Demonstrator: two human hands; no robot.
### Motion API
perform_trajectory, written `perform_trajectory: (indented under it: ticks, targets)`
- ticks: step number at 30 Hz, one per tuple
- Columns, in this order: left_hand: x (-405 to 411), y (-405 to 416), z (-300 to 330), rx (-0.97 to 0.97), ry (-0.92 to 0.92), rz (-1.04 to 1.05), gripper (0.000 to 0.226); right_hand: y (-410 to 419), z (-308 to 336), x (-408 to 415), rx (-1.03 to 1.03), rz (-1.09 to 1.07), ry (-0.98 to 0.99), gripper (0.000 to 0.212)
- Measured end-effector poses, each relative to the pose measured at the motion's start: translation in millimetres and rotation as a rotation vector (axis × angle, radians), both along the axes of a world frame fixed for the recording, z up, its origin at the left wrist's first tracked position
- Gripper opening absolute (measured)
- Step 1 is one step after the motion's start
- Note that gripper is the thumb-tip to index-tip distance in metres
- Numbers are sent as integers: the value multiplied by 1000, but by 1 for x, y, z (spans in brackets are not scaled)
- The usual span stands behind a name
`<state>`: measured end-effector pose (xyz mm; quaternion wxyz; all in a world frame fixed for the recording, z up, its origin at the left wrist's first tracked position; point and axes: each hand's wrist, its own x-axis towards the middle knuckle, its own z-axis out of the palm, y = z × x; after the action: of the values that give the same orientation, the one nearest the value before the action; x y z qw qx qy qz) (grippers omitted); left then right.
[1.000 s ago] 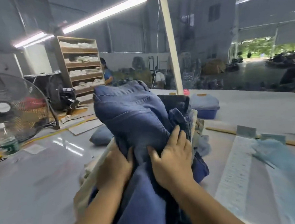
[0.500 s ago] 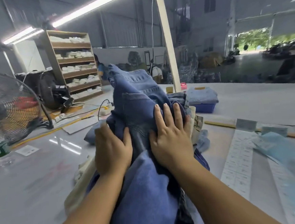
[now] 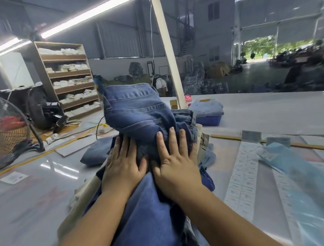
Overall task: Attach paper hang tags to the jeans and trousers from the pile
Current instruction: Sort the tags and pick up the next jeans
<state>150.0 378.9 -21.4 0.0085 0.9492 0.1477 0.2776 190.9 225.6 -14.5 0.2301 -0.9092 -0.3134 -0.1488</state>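
Both hands lie flat on a pair of dark blue jeans that tops the pile of garments in the middle of the grey table. The left hand presses down with straight fingers, and the right hand does the same just beside it; neither grips the cloth. The waistband end rises behind the fingertips. To the right lie strips of white labels beside clear blue plastic. Folded light jeans sit farther back, a fan at left.
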Motion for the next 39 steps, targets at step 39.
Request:
perform_trajectory:
  ticks: [39]
  targets:
    - [21, 26, 5, -62, -83, -13, 68, 13, -48, -38, 107, 146, 191, 68]
